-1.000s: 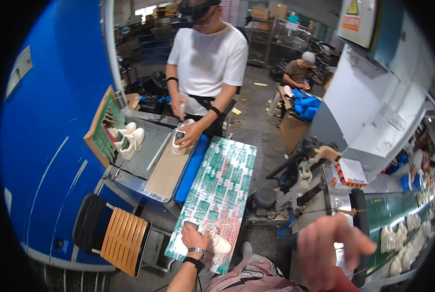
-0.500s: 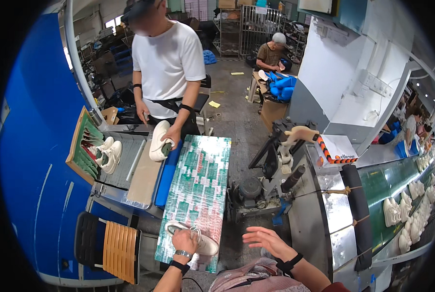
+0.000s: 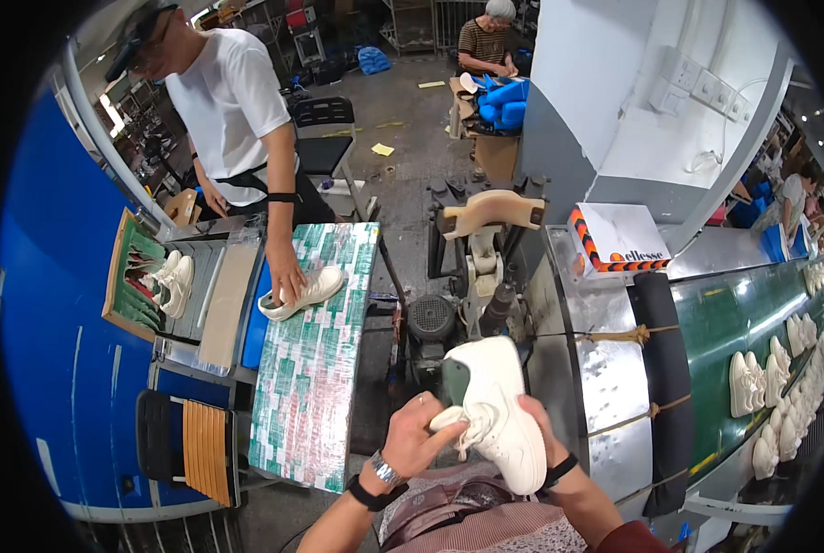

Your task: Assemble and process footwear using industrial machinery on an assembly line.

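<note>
Above the lap | both grips, left hand (image 3: 410,441) and right hand (image 3: 543,441), closed round white sneaker (image 3: 495,405)

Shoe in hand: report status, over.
Left hand and right hand both grip white shoe, held above lap. Shoe-last press stands just ahead, apart.

I have a white low-top sneaker (image 3: 495,410) in the lower middle of the frame, lifted in front of me. It is tilted, one end up toward the centre and the other down toward the lower right. Its dark green lining shows at the opening on its upper left, and loose white laces hang near the middle. The sole seems to face right, though I can't tell for sure.
</note>
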`<state>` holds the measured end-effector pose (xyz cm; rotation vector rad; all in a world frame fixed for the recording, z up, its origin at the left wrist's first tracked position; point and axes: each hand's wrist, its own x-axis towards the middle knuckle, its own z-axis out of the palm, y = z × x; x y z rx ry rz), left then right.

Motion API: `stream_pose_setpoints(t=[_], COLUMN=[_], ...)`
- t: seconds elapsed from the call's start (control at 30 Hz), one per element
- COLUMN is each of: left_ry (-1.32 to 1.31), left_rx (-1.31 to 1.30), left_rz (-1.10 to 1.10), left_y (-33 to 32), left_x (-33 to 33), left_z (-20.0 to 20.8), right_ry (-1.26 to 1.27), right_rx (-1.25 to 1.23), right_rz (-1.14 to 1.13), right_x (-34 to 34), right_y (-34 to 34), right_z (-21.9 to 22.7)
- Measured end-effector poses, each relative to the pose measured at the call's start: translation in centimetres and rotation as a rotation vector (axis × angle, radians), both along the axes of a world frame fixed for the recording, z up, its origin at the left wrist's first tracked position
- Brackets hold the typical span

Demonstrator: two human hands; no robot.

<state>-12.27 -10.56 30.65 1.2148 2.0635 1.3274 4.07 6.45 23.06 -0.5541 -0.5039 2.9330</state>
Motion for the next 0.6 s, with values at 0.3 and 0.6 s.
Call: stream_pose_setpoints(t=[0.3,0.6], left_ry=[-0.414,-0.612], left_rx=[0.196,0.204], left_rz=[0.076,0.193], left_y=[15.3,21.0], left_x=[-2.4,-3.8], left_z=[-11.4,-17.3], right_ry=[-0.332,-0.702], right_rx=[1.029,1.928], right_rz=[-0.406,-0.240], right_x=[-4.4,-10.8], right_y=[10.1,12.9], right_z=[4.0,7.2])
